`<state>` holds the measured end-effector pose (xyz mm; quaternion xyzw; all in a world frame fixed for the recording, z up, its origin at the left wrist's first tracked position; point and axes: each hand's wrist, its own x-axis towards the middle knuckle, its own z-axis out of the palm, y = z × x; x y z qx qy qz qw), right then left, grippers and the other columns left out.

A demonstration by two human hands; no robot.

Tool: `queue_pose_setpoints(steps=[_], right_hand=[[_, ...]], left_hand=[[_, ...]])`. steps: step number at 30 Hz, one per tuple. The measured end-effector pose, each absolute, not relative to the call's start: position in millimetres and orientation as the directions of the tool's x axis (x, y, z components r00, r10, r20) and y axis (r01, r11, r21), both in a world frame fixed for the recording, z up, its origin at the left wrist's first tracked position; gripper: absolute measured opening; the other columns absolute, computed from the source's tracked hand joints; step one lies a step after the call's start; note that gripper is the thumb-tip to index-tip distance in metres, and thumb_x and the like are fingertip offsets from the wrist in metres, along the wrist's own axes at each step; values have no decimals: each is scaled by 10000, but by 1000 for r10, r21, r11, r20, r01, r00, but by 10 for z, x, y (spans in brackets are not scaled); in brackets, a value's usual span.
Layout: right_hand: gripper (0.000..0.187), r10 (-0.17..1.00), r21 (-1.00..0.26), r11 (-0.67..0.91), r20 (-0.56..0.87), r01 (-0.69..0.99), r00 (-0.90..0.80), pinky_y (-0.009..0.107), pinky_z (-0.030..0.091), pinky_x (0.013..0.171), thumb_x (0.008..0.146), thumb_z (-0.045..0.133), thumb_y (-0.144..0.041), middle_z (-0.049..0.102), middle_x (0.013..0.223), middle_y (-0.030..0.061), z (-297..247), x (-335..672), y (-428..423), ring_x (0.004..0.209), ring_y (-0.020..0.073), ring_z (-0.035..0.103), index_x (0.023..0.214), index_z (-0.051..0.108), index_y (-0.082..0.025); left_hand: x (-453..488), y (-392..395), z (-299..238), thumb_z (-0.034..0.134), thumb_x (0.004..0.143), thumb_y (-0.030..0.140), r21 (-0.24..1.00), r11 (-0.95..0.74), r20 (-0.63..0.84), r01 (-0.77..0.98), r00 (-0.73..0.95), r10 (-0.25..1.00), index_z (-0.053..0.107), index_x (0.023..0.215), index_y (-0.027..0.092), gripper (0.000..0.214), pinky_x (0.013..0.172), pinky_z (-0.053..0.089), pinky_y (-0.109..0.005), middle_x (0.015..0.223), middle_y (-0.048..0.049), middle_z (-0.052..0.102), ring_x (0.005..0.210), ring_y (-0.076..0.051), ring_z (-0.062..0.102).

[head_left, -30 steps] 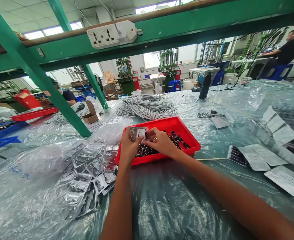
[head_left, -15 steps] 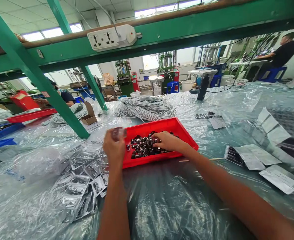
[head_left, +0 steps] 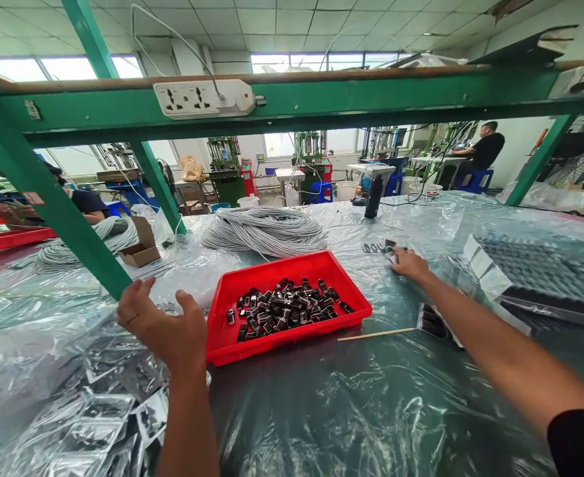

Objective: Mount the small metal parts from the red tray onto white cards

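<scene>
A red tray (head_left: 232,296) in the middle of the table holds several small black parts (head_left: 285,307). My left hand (head_left: 161,326) hovers open just left of the tray, fingers spread, above a heap of small clear packets (head_left: 98,411). My right hand (head_left: 407,262) reaches far right beyond the tray and rests on a flat packet by a few small dark pieces (head_left: 379,247); its fingers lie flat on it.
A thin wooden stick (head_left: 375,334) lies right of the tray. Grey cable coils (head_left: 265,230) sit behind it. A green frame post (head_left: 48,199) stands at left with a power strip (head_left: 203,97) overhead. Dark trays (head_left: 535,271) lie at right. Other people work in the background.
My left hand let the packet go onto the heap and opened. My right hand left the tray and reached to the right rear. The view tilted up.
</scene>
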<state>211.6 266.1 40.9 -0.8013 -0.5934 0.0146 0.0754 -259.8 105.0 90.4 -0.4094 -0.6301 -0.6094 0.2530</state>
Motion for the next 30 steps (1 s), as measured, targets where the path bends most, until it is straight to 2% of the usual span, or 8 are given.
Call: queue_pose_setpoints(steps=[6,10,13,17,21,25,28,30], right_hand=[[484,978,-135,-169,99,976,183,316,454,723,838,550,-194,724,1021,183,646,2157,2343,930,293,687,1312,603,-113],[489,987,-301,123,140,946,-83,272,436,600,823,531,-259,732,837,70,870,1870,1508,672,209,654,1300,613,-187],[527,950,-382,313,120,870,-289,295,467,601,844,503,-248,741,1050,89,819,1269,705,695,213,672,1366,577,-253],[596,849,-353,508,51,785,-526,398,506,727,844,607,-346,694,1240,126,633,503,123,929,351,702,1433,542,-280],[615,916,-379,400,128,834,-382,468,496,773,897,570,-557,695,1177,215,623,361,265,974,431,680,1387,581,-186],[575,980,-160,192,-15,968,-197,497,492,816,910,544,-576,678,1136,261,651,628,440,1018,433,666,1223,661,-109],[542,976,-48,173,-126,984,-177,482,500,887,844,667,-517,630,1292,213,566,930,414,1190,412,598,1264,649,-176],[496,969,-71,234,-62,970,-239,447,501,916,888,632,-409,572,1397,191,485,1124,429,1256,374,563,1338,606,-203]], left_hand=[[-2551,1085,859,572,781,198,556,-134,816,820,-508,274,589,1183,145,405,1080,409,-498,1307,-173,581,1286,-330,492],[-2431,1159,811,550,796,198,527,-161,828,834,-462,317,573,1195,146,403,979,482,-444,1255,-161,601,1229,-298,522],[-2252,1205,770,528,815,193,500,-224,840,836,-406,360,565,1176,154,366,962,490,-417,1227,-145,607,1204,-269,537],[-1989,974,631,484,866,210,482,-306,827,821,-311,468,575,1121,158,276,969,488,-436,1133,-141,639,1125,-265,587],[-1647,353,333,499,927,295,491,-323,697,809,-143,702,614,1064,193,206,928,514,-404,1033,-93,662,1022,-242,634],[-1209,-115,80,694,808,432,429,-185,400,884,-2,917,603,1235,153,518,951,506,-474,1212,-162,614,1132,-334,586],[-1081,-207,57,641,843,310,372,-134,250,919,40,967,628,1228,145,419,995,478,-482,1251,-169,586,1168,-340,554],[-1139,-223,89,592,851,207,385,-146,212,911,66,975,630,1249,167,402,1037,455,-454,1276,-156,565,1188,-307,544]])
